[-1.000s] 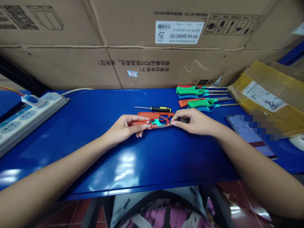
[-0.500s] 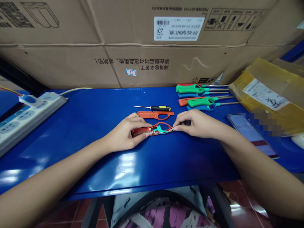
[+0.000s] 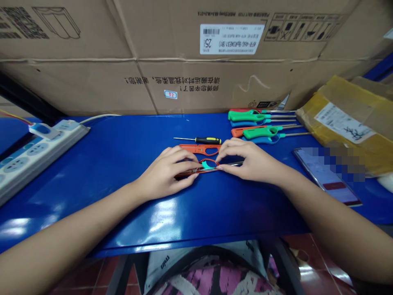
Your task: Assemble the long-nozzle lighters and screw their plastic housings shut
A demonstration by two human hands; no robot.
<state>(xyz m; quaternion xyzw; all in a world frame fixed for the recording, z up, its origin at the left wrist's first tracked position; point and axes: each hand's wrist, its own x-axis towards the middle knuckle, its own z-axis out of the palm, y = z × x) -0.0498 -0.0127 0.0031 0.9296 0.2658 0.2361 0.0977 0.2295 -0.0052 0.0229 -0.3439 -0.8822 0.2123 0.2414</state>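
Observation:
An opened orange stick lighter (image 3: 209,164) lies on the blue table, its green trigger and inner parts exposed. My left hand (image 3: 168,170) is closed around the handle end, thumb and fingers on either side of it. With a pinch at the front of the loop, my right hand (image 3: 250,162) grips the same lighter. A metal tube (image 3: 236,164) sticks out to the right under its fingers. Just behind lies the loose orange half-shell (image 3: 199,149), partly covered by fingers of both hands. Beyond it a black-and-yellow screwdriver (image 3: 207,140) points left.
Several whole stick lighters (image 3: 260,132) lie at the back right beside a yellow-taped carton (image 3: 346,123). A phone (image 3: 327,176) rests at the right. On the left is a power strip (image 3: 43,143) with a plug in it. A large cardboard box (image 3: 184,94) stands along the back.
My right hand has moved slightly left along the lighter, and the metal tube now shows under its fingers. My left hand has shifted a little right, still on the handle end.

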